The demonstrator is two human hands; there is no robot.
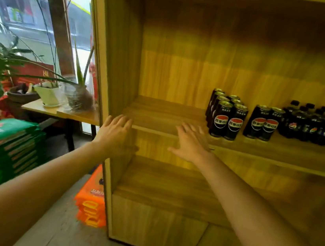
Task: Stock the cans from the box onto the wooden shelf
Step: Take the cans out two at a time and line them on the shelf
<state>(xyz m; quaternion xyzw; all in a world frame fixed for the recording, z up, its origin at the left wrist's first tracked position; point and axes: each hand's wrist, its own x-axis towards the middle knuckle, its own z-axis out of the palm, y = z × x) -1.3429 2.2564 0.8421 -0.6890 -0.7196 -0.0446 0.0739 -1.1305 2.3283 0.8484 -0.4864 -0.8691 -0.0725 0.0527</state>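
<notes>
Head view: both my left hand (116, 132) and right hand (191, 141) are released, empty; cans (228, 117) stand on the shelf (157, 120), box seemingly out of view, space left.

You are facing bare wooden shelf (158, 116) board at left; black cans (227, 117) are blocking the right.

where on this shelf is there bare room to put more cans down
The shelf board is bare from the left side wall across to the tall cans; both open hands, left hand and right hand, are at its front edge. The lower shelf looks bare too. The right is crowded: cans, then bottles.
</notes>
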